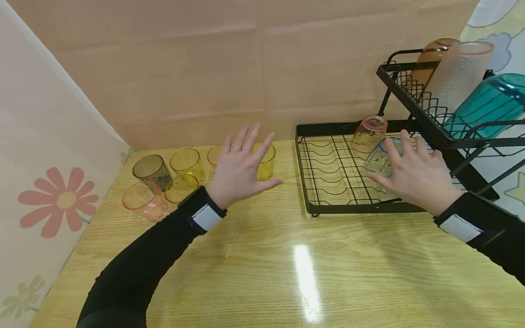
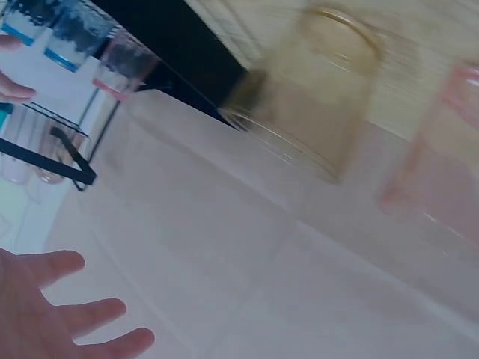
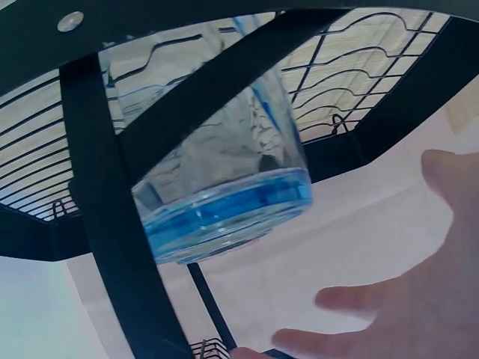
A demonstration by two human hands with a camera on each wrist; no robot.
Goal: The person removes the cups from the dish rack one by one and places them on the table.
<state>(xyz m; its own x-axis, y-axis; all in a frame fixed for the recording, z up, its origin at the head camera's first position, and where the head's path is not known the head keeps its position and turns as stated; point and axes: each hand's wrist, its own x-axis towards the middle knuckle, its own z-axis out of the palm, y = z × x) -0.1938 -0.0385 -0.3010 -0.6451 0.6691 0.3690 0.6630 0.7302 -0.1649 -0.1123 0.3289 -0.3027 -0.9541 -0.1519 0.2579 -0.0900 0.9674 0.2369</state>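
My left hand [image 1: 242,171] hovers with spread fingers in front of the back row of glasses, holding nothing. Beside it stand a yellow glass [image 1: 266,166] and an orange-rimmed glass [image 1: 211,157], which it partly hides. My right hand [image 1: 418,175], fingers also spread, is over the right part of the lower rack [image 1: 305,182], holding nothing. Near its fingertips a clear glass with a blue base [image 1: 379,159] leans upside down on the wires; in the right wrist view a blue-based glass [image 3: 224,209] sits apart from the fingers. A pink-based glass [image 1: 369,132] leans behind.
Left on the wooden table stand a grey glass [image 1: 151,171], a pink glass [image 1: 145,200] and two yellow glasses, one behind [image 1: 186,164]. On the upper rack tier [image 1: 430,120] rest an amber glass [image 1: 426,64], a clear textured glass [image 1: 459,73] and a teal glass [image 1: 490,107].
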